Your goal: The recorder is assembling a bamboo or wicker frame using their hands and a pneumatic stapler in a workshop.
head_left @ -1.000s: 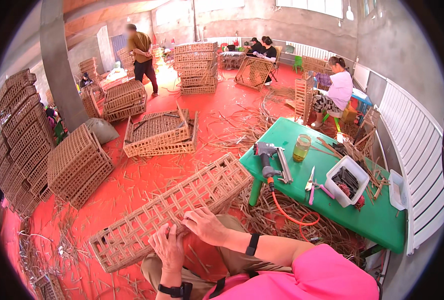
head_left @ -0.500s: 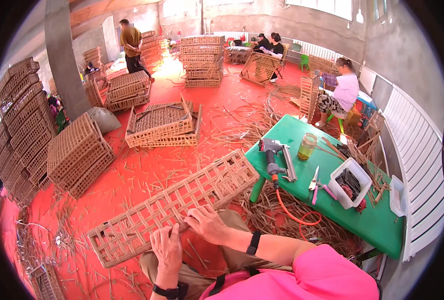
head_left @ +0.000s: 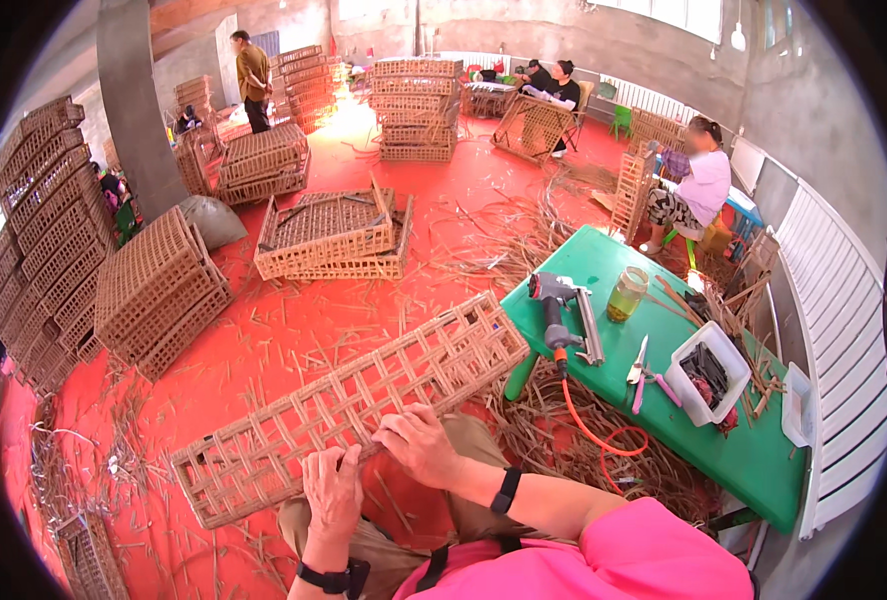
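A long, narrow brown woven lattice frame (head_left: 364,400) lies slantwise across my lap, its right end higher and near the green table. At the middle of its near edge, my left hand (head_left: 332,488) is closed with bent fingers on the rim. My right hand (head_left: 419,442) sits just to its right, fingers curled over the same edge and the strips there. Whether a loose strip is pinched under the fingers is hidden.
On the green table (head_left: 624,300) at my right lie a nail gun (head_left: 567,315) with an orange hose, a jar (head_left: 627,295), scissors (head_left: 639,360) and a white bin (head_left: 706,375). Woven stacks (head_left: 159,290) stand left; strip scraps litter the red floor. A person (head_left: 699,185) sits beyond the table.
The view has shifted slightly. My hands keep almost the same place on the lattice frame's edge. Far off, the standing person has turned, and a seated person has raised their head.
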`<state>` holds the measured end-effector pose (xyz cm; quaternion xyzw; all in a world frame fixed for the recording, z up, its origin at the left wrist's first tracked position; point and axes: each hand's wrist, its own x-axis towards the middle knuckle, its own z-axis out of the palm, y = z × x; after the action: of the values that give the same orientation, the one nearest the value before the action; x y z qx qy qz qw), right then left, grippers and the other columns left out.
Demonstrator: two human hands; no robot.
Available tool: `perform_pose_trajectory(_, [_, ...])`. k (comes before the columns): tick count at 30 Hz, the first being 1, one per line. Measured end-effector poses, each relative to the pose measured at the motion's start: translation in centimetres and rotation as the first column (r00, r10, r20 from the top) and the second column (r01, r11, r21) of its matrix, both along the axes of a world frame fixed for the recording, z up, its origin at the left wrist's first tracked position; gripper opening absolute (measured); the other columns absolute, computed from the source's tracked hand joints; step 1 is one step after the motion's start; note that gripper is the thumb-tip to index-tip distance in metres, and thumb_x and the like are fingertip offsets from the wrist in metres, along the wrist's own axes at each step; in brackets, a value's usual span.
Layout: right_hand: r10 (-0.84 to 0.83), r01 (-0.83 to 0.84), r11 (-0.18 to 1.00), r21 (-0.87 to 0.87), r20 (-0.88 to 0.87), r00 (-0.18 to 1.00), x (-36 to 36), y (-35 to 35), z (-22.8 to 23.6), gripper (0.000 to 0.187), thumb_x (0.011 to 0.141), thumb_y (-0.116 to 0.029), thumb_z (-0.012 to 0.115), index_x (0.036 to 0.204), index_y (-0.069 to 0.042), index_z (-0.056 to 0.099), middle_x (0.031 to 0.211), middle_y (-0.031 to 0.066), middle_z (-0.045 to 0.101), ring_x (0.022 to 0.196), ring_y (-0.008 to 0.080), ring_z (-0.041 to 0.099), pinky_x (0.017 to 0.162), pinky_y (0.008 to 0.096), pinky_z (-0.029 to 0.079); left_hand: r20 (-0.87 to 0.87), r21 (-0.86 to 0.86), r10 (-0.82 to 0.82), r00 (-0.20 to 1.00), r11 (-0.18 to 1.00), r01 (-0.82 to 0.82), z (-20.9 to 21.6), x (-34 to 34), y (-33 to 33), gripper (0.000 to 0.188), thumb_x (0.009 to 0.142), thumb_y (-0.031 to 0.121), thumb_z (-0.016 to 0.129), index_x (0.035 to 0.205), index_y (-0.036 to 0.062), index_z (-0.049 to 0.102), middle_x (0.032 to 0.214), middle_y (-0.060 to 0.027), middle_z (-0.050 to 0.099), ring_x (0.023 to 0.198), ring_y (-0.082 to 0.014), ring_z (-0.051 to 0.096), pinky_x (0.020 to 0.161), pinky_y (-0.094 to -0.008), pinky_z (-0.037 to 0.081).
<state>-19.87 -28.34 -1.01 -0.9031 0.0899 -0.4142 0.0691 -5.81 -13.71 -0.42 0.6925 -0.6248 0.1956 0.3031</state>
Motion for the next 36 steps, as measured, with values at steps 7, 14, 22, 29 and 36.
perform_pose_trajectory(7, [-0.019, 0.019, 0.999, -0.041, 0.002, 1.000, 0.7, -2.3, 2.1, 0.023, 0.082, -0.009, 0.063, 0.104, -0.007, 0.063, 0.104, 0.0108, 0.058, 0.102, 0.0279, 0.059, 0.096, 0.0447, 0.044, 0.004, -0.005, 0.003, 1.000, 1.000, -0.003, 1.5, 1.1, -2.9, 0.036, 0.080, 0.003, 0.068, 0.115, 0.0094, 0.066, 0.099, -0.0095, 0.054, 0.094, -0.0295, 0.055, 0.085, -0.0426, 0.047])
perform_pose_trajectory(14, [-0.080, 0.075, 0.996, 0.054, 0.093, 0.992, -2.0, -2.2, 1.6, 0.045, 0.076, -0.006, 0.077, 0.119, -0.008, 0.062, 0.116, 0.0111, 0.060, 0.116, 0.0305, 0.057, 0.104, 0.0468, 0.043, -0.094, -0.049, -0.022, 0.995, 0.999, 0.018, 1.1, 1.9, -3.0, 0.042, 0.074, 0.002, 0.077, 0.114, 0.0082, 0.066, 0.101, -0.0100, 0.056, 0.096, -0.0316, 0.057, 0.084, -0.0429, 0.048])
perform_pose_trajectory(22, [-0.291, 0.291, 0.956, -0.022, 0.021, 0.957, -5.5, -6.8, 1.9, 0.050, 0.074, -0.006, 0.078, 0.121, -0.010, 0.062, 0.122, 0.0090, 0.059, 0.118, 0.0293, 0.055, 0.102, 0.0445, 0.041, -0.057, -0.006, -0.021, 0.998, 1.000, 0.021, 1.9, 1.5, -2.7, 0.044, 0.075, 0.005, 0.078, 0.115, 0.0102, 0.060, 0.116, -0.0079, 0.056, 0.099, -0.0300, 0.060, 0.084, -0.0420, 0.049])
perform_pose_trajectory(29, [-0.259, 0.258, 0.966, -0.033, -0.040, 0.965, -4.7, -7.3, 2.0, 0.052, 0.069, -0.002, 0.081, 0.118, -0.011, 0.064, 0.120, 0.0064, 0.059, 0.116, 0.0279, 0.055, 0.100, 0.0434, 0.040, -0.083, 0.031, -0.045, 0.996, 0.998, 0.048, 2.5, 1.5, -3.3, 0.044, 0.073, 0.002, 0.078, 0.112, 0.0074, 0.059, 0.119, -0.0094, 0.058, 0.098, -0.0320, 0.063, 0.081, -0.0421, 0.051])
perform_pose_trajectory(36, [-0.248, 0.246, 0.968, -0.041, -0.035, 0.968, -4.1, -9.8, 2.3, 0.048, 0.069, -0.003, 0.080, 0.113, -0.012, 0.065, 0.119, 0.0066, 0.059, 0.117, 0.0286, 0.055, 0.100, 0.0441, 0.041, -0.133, 0.045, -0.086, 0.987, 0.995, 0.093, 3.5, 1.8, -5.0, 0.036, 0.075, 0.002, 0.075, 0.107, 0.0067, 0.060, 0.112, -0.0112, 0.059, 0.098, -0.0336, 0.063, 0.080, -0.0419, 0.052])
